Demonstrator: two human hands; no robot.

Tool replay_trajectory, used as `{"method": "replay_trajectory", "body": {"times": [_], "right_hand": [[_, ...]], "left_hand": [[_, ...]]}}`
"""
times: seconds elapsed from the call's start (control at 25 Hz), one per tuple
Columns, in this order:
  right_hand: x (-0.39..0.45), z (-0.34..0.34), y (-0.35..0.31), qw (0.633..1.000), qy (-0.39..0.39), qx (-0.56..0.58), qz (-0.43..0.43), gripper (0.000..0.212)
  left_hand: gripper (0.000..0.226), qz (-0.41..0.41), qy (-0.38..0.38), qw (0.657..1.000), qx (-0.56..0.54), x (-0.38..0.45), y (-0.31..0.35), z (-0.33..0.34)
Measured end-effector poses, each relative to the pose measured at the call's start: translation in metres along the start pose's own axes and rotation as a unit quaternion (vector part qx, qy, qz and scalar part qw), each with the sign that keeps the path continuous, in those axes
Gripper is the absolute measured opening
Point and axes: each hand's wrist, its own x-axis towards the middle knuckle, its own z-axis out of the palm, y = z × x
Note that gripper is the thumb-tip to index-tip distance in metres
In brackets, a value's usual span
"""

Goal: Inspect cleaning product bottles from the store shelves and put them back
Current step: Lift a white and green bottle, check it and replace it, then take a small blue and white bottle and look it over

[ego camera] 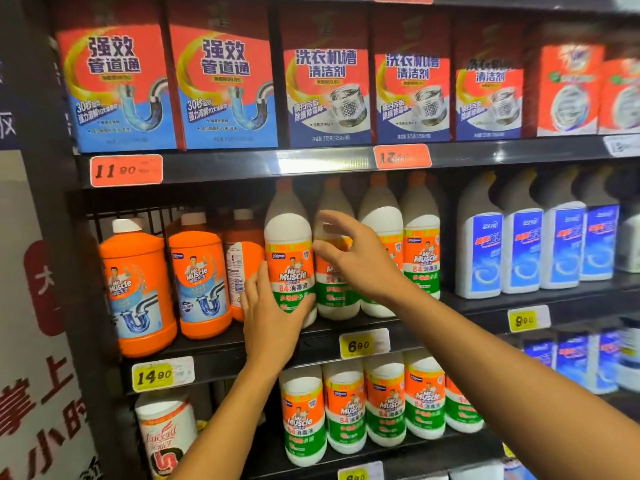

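A shop aisle: dark metal shelves [221, 166] stacked in tiers, rows of identical white disinfectant bottles [420, 251], orange drain-cleaner bottles [138, 289] and red-and-blue cardboard boxes [117, 88] facing outward, with yellow price tags [363, 344] and red price tags [126, 170] clipped to shelf edges.

Three orange bottles [138, 285], seven boxes [117, 88], two hands [270, 320].

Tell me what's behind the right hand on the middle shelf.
The right hand covers a white Mr Muscle bottle; its orange cap, shoulder and lower green label show. The label's middle is hidden.
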Motion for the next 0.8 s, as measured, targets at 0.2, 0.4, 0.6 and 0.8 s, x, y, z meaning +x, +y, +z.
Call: {"method": "replay_trajectory", "body": {"times": [0.2, 0.4, 0.6, 0.8], "right_hand": [[-0.027, -0.032, 0.008, 0.993, 0.02, 0.109, 0.04, 0.046], [-0.062, -0.074, 0.029, 0.985, 0.047, 0.148, 0.079, 0.045], [-0.106, -0.134, 0.068, 0.982, 0.048, 0.139, 0.116, 0.044], [-0.147, -0.228, 0.119, 0.978, 0.086, 0.131, 0.14, 0.041]], "left_hand": [[0.085, 0.008, -0.02, 1.0, 0.002, -0.015, 0.009, -0.012], [0.065, 0.05, -0.042, 0.99, -0.124, -0.044, 0.046, -0.006], [0.058, 0.01, -0.178, 0.962, -0.208, -0.068, 0.083, 0.027], [0.042, -0.049, -0.22, 0.918, -0.325, -0.093, 0.13, 0.072]]}}
